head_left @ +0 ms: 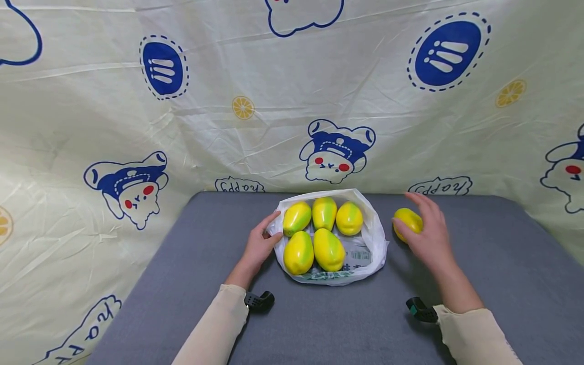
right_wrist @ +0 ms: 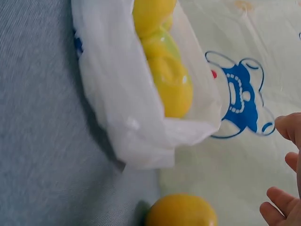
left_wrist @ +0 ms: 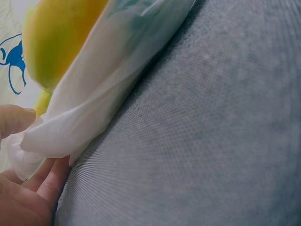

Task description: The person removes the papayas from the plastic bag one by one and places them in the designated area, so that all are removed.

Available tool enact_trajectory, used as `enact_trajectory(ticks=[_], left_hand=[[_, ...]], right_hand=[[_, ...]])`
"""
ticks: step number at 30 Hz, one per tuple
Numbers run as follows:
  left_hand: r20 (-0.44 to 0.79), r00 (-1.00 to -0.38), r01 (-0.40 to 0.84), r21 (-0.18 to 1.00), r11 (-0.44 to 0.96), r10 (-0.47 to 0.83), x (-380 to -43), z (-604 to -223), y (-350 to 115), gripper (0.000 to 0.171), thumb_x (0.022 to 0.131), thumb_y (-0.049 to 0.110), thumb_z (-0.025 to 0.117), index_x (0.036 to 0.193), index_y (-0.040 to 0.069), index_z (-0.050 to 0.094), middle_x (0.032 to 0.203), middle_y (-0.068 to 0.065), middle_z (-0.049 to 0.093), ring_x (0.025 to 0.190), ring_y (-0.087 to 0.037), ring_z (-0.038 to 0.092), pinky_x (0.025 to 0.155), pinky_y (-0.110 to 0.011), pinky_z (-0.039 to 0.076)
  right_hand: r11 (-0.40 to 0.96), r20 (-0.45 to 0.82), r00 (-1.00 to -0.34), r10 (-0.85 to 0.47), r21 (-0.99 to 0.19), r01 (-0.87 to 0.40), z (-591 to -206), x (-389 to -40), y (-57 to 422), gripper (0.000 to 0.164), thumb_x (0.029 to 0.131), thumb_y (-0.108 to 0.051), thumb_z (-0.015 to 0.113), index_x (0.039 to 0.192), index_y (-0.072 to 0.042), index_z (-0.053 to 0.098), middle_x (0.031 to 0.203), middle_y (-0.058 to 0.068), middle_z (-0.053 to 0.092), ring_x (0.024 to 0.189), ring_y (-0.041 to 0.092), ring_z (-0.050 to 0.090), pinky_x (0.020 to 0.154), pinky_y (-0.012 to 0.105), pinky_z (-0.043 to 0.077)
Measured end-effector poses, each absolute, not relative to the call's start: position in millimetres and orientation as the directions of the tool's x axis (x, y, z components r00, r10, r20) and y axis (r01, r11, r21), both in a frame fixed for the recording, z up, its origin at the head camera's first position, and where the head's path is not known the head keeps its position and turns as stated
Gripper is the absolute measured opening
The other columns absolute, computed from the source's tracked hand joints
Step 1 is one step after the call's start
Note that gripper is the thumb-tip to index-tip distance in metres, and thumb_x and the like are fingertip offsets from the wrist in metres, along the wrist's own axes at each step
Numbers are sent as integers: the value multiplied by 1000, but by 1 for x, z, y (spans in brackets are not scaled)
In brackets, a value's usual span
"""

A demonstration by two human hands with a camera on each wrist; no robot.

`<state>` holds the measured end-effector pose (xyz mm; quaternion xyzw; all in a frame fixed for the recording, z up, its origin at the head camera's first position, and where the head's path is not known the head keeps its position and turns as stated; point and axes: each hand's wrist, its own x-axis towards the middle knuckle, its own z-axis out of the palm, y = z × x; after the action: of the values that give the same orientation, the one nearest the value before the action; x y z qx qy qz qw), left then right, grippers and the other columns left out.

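A white plastic bag (head_left: 378,248) lies wide open on the table, with several glossy yellow, green-streaked, mango-like fruits (head_left: 329,250) inside. My left hand (head_left: 260,248) holds the bag's left rim. In the left wrist view its thumb (left_wrist: 16,120) is over the folded edge, and the fingers (left_wrist: 54,183) are under the plastic, partly hidden by it. Right of the bag, one more yellow fruit (head_left: 407,223) sits on the table. Around it my right hand (head_left: 431,233) reaches with thumb and fingers spread. The right wrist view has these fingers (right_wrist: 282,200) apart from the loose fruit (right_wrist: 181,212).
A grey cloth-covered table (head_left: 337,324) lies under everything. Behind it and along the sides hangs a pale printed curtain (head_left: 274,147), which meets the table's back edge close behind the bag. Each wrist wears a black device, the left one (head_left: 260,301) near the tabletop.
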<state>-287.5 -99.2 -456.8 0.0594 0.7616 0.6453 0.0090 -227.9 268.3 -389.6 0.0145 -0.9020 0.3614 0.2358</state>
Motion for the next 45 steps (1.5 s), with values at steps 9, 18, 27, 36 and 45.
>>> enact_trajectory(ticks=[9, 18, 27, 36, 45], left_hand=[[71, -991, 87, 985, 148, 111, -287, -456, -99, 57, 95, 5, 63, 146, 29, 52, 161, -4, 36, 145, -26, 38, 115, -48, 38], [82, -990, 99, 984, 149, 114, -286, -457, -99, 57, 95, 5, 63, 146, 28, 51, 161, -5, 36, 143, -26, 40, 114, -48, 39], [97, -990, 113, 981, 161, 103, -288, -458, -98, 57, 95, 5, 63, 146, 26, 52, 159, -5, 40, 142, -25, 41, 114, -48, 39], [80, -992, 96, 983, 159, 101, -289, -459, -98, 57, 95, 5, 63, 146, 26, 52, 158, -5, 41, 141, -25, 43, 114, -47, 39], [52, -992, 69, 986, 152, 118, -287, -452, -99, 59, 95, 2, 62, 149, 19, 48, 160, -11, 37, 145, -29, 38, 116, -49, 36]], right_hand=[[741, 397, -917, 29, -625, -247, -378, -221, 244, 67, 94, -27, 68, 153, -18, 38, 160, 19, 29, 142, 47, 26, 106, 77, 24], [656, 357, -924, -140, -665, -357, -392, -222, 220, 66, 93, -27, 70, 151, -15, 40, 157, 20, 33, 140, 43, 33, 106, 70, 33], [607, 302, -923, -238, -695, -385, -409, -221, 198, 64, 93, -29, 70, 149, -17, 42, 155, 13, 39, 136, 37, 43, 106, 62, 41], [575, 247, -913, -324, -715, -397, -423, -219, 180, 67, 91, -34, 73, 149, -16, 43, 151, 8, 43, 133, 37, 45, 102, 57, 47], [543, 222, -915, -337, -748, -381, -430, -219, 175, 67, 90, -34, 74, 148, -20, 44, 150, 9, 42, 129, 37, 49, 97, 55, 51]])
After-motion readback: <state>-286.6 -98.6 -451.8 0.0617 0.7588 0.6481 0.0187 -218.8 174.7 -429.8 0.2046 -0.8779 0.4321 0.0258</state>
